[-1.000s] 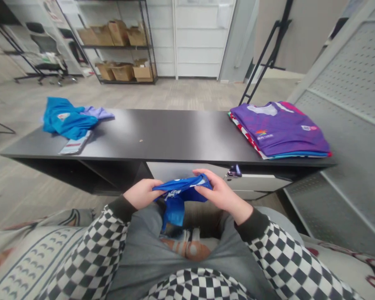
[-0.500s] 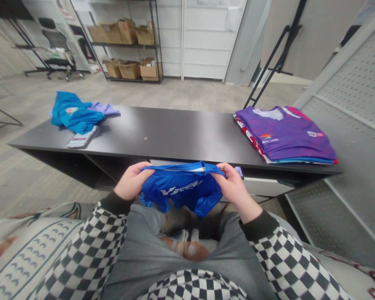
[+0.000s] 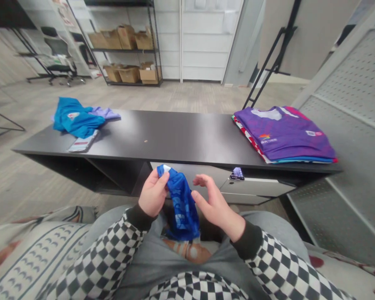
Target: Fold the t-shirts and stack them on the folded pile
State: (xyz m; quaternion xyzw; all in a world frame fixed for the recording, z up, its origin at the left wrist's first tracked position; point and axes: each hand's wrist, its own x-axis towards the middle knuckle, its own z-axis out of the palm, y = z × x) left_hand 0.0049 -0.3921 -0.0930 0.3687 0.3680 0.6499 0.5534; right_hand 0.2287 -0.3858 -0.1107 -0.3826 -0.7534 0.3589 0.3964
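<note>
Shirt (image 3: 183, 208) hung on the table's (image 3: 187, 137) near side, top edge pinched in the left hand (image 3: 153, 193); the right hand (image 3: 214, 204) was wide. Likely light, limp; 2 top-edge grips suited it.

Black shelving rack (image 3: 125, 50) bearing two tiers of cardboard boxes (image 3: 126, 37), wheeled office chair (image 3: 55, 45) at left, grey perforated panel (image 3: 353, 96) at right.

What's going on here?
Someone in a checkered top sits before a low dark cabinet, handling a blue garment. The left hand grips its upper end so it hangs down, while the right hand is open beside it. On the cabinet, a crumpled lighter blue garment lies at the left and a pile of folded clothes, purple on top, at the right.
</note>
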